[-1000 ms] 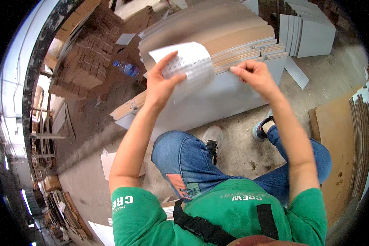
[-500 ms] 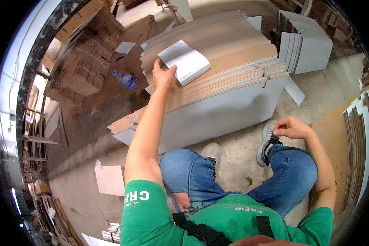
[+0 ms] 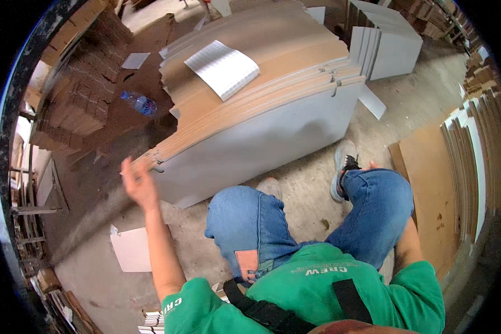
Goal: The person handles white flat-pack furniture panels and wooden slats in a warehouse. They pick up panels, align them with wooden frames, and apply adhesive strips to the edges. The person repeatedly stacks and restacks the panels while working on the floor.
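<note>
A long row of flat cardboard sheets (image 3: 261, 147) stands on edge in front of me, with pale grey-white outer faces and brown edges. At its near left corner, my left hand (image 3: 140, 183) is raised with its fingers apart and nothing in it; whether a fingertip touches the cardboard I cannot tell. On top of the row lies a white sheet of small printed labels (image 3: 222, 68), curled over. My right hand (image 3: 371, 166) is mostly hidden behind my right knee, beside the shoe; only some fingertips show, and what they hold cannot be seen.
Bundled brown cardboard (image 3: 80, 106) is piled at the far left, near a plastic bottle (image 3: 139, 103) on the floor. More grey-white sheets (image 3: 392, 53) stand at the back right. Along the right lean a brown board (image 3: 428, 183) and further sheets. A pale cardboard piece (image 3: 131, 250) lies left.
My left hand has let go of the label sheet and moved down to the row's left corner. My right hand has dropped from above the shoe to behind my knee. The view has shifted right.
</note>
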Action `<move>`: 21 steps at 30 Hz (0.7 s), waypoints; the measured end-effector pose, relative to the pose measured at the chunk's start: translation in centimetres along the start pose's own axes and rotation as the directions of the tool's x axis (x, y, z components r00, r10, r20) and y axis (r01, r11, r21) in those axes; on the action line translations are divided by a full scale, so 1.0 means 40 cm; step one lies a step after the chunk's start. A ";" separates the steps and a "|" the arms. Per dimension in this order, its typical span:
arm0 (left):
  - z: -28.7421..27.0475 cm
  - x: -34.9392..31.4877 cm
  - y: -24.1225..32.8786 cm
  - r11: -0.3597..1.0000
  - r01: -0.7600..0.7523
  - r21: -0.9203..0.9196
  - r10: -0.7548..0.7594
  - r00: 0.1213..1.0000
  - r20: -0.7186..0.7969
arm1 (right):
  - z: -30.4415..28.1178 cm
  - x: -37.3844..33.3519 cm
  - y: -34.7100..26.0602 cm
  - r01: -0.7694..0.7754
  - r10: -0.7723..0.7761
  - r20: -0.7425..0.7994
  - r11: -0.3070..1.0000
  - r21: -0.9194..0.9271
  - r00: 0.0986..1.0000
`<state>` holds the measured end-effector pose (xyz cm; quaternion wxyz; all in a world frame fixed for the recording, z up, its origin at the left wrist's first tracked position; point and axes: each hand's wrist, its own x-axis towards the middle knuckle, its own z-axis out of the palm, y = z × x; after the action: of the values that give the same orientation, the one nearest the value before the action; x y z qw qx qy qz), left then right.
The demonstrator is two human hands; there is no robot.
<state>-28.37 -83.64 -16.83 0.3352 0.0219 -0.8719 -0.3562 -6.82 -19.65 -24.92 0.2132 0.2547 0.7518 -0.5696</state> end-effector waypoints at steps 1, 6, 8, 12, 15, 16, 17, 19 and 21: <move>-0.033 -0.005 -0.052 0.988 0.145 -0.057 -0.151 0.983 -0.103 | 0.026 -0.031 -0.005 -0.045 0.044 0.037 0.999 0.018 0.998; -0.119 -0.005 -0.282 0.788 0.615 0.031 -0.597 0.775 -0.210 | 0.043 -0.138 -0.069 -0.139 0.141 0.092 0.990 -0.024 0.986; -0.110 0.006 -0.353 0.597 0.746 -0.295 -0.784 0.620 -0.019 | 0.055 -0.145 -0.097 -0.142 0.149 0.113 0.988 -0.059 0.982; -0.092 0.010 -0.434 0.241 0.829 -0.505 -0.685 0.514 0.516 | 0.068 -0.150 -0.139 -0.166 0.184 0.166 0.979 -0.120 0.969; 0.004 0.008 -0.342 0.401 0.685 -0.608 -0.730 0.640 0.241 | 0.057 -0.142 -0.107 -0.223 0.249 0.224 0.966 -0.133 0.942; -0.007 0.012 -0.349 0.393 0.746 -0.538 -0.743 0.602 0.292 | 0.040 -0.132 -0.102 -0.247 0.276 0.248 0.959 -0.139 0.929; -0.012 0.022 -0.335 0.343 0.812 -0.473 -0.790 0.521 0.322 | 0.041 -0.132 -0.096 -0.286 0.319 0.262 0.946 -0.156 0.911; -0.031 0.048 -0.303 0.396 0.803 -0.446 -0.762 0.558 0.329 | 0.026 -0.122 -0.109 -0.352 0.401 0.262 0.911 -0.215 0.878; -0.061 0.085 -0.306 0.513 0.771 -0.378 -0.745 0.619 0.251 | 0.003 -0.117 -0.151 -0.385 0.451 0.222 0.878 -0.283 0.865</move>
<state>-32.00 -95.18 -21.42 0.1168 0.3115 -0.6755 -0.6581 -6.94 -21.77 -17.58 0.4648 0.3024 0.7006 -0.4491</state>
